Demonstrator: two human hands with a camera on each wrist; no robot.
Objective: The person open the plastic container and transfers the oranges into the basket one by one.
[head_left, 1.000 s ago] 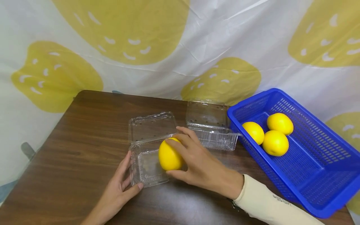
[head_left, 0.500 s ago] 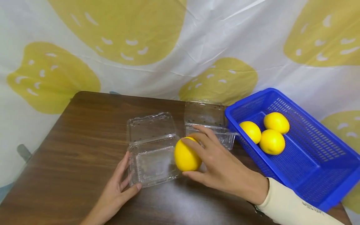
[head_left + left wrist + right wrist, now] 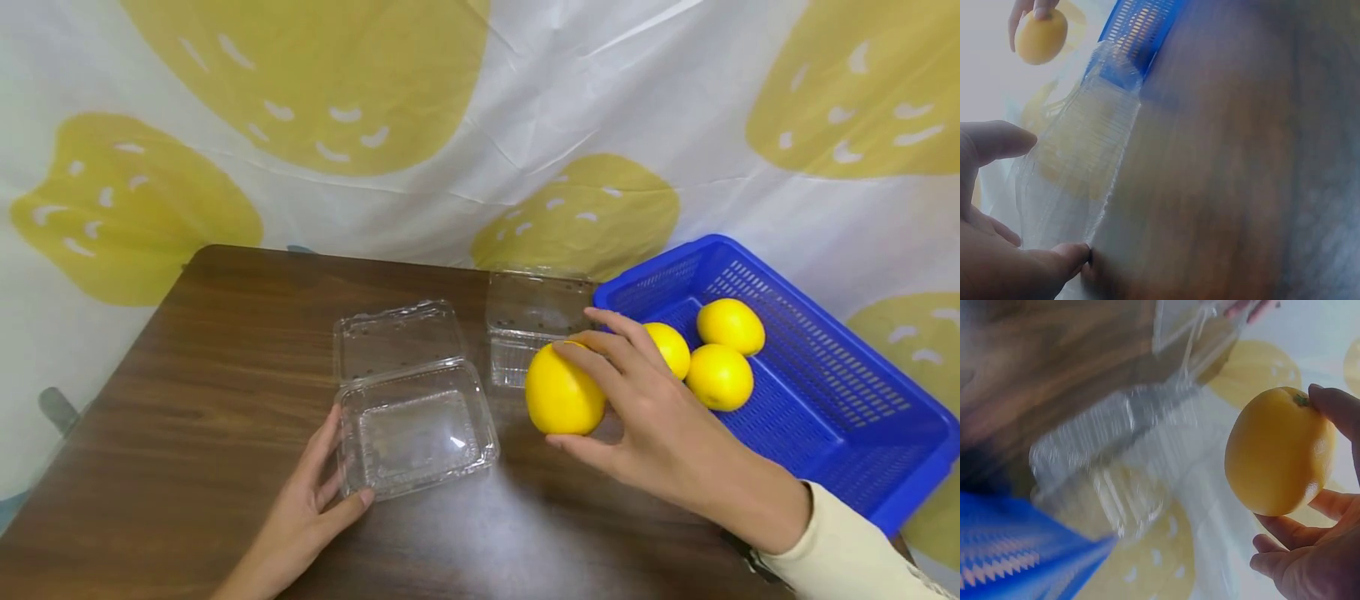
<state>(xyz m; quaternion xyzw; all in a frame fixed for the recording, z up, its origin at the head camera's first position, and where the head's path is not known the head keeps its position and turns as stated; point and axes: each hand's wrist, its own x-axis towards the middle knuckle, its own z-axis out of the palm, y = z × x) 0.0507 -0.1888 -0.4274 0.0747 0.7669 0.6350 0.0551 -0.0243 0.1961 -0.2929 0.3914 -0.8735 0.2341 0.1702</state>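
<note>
In the head view my right hand (image 3: 660,417) holds a yellow orange (image 3: 564,390) between thumb and fingertips, above the table and left of the blue basket. A green stem end shows on this orange (image 3: 1280,453) in the right wrist view. My left hand (image 3: 307,508) grips the left side of a clear plastic clamshell box (image 3: 420,433), thumb at the near corner and fingers along the side. The box sits on the table with its lid (image 3: 397,342) folded back, and nothing lies in it. The left wrist view shows thumb and fingers (image 3: 997,140) spread across the box's end.
A second clear box (image 3: 513,362) stands lid-up behind the held orange, partly hidden. On the right a blue plastic basket (image 3: 795,450) contains several oranges (image 3: 720,377). The brown wooden table (image 3: 187,400) ends at a lemon-print cloth (image 3: 375,208).
My right hand has carried the orange rightwards, from over the open box to beside the second box. The left hand keeps its hold. The whole head view has shifted slightly.
</note>
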